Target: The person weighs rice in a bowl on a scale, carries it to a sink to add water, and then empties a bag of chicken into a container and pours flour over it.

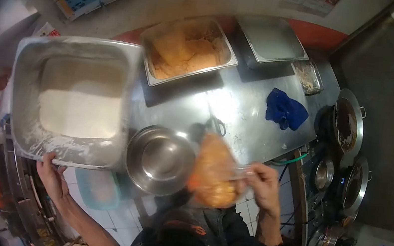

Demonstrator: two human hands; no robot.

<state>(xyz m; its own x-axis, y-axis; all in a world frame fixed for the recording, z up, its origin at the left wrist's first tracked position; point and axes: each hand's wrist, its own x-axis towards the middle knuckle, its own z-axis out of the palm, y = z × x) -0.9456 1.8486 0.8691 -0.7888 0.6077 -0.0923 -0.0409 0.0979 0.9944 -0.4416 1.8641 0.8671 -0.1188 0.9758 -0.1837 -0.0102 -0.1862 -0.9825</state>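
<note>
Your left hand (51, 173) curls over the near rim of the floured steel pan (24, 99). Your right hand (263, 181) pinches a clear bag (214, 173) of orange battered pieces, which hangs just left of it beside the steel bowl (159, 159).

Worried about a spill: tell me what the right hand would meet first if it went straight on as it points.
The right hand, holding a bag of orange food, points left. Straight on, it would likely meet the steel bowl first, though its height above the rim is unclear.
</note>
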